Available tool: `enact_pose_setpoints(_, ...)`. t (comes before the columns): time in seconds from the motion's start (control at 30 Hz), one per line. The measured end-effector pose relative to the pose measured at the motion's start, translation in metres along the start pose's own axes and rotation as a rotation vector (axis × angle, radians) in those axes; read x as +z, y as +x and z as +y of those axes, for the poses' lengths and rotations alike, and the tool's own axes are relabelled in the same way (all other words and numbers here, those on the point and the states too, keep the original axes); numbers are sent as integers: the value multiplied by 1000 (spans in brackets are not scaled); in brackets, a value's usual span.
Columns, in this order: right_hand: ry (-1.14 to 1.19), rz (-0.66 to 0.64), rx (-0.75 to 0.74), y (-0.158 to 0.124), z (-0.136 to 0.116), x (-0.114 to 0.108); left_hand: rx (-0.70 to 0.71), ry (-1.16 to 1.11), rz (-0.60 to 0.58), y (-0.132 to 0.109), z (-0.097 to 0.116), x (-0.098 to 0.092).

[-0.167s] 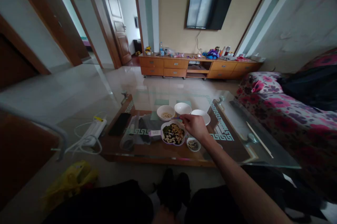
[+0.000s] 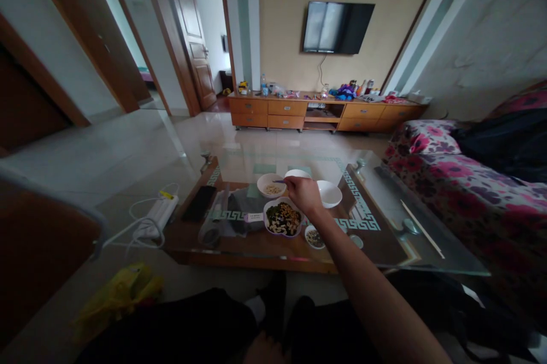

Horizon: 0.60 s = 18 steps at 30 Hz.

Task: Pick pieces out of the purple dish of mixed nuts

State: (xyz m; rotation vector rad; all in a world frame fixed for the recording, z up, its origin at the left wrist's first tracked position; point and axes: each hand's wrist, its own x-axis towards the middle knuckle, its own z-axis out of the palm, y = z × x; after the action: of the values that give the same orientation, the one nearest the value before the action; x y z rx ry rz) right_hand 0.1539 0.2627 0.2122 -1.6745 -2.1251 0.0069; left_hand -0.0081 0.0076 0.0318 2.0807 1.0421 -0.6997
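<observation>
My right hand (image 2: 302,194) reaches across the glass table, its fingers closed on a thin purple tool (image 2: 279,182) whose kind is too small to make out. The tool's end points left over a white bowl (image 2: 261,183) with pale nuts inside. Just below lies a flower-shaped tray (image 2: 265,223) with nuts, dark pieces and green bits in separate sections. Two more white bowls, one behind the hand (image 2: 297,172) and one to its right (image 2: 331,199), stand close by. Under my forearm is a small dish of mixed seeds (image 2: 307,241). My left hand (image 2: 265,348) rests low between my legs, fingers blurred.
On the glass tabletop (image 2: 384,250) are a black phone-like slab (image 2: 199,203), a clear plastic bag (image 2: 233,221), a small round lid (image 2: 356,242) and a pair of chopsticks (image 2: 423,228). A white power strip (image 2: 159,216) with cables lies left; a yellow bag (image 2: 117,298) sits on the floor.
My right hand has shifted slightly left and up, carrying the tool's end from the bowl's right edge to over the bowl of pale nuts. My feet have moved and the view has tilted slightly.
</observation>
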Motion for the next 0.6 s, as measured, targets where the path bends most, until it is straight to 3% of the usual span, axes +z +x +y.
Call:
enact_pose_setpoints(0.2, -78, -112, 123, 27, -17, 6, -29, -34, 34, -2, 1, -21)
enact_pose_setpoints(0.43, 18, -30, 182, 31, -36, -4, 66, -78, 158, -5, 33, -59)
enact_pose_setpoints(0.6, 38, 14, 113, 18, -27, -2, 64, -85, 125, -9, 41, -67)
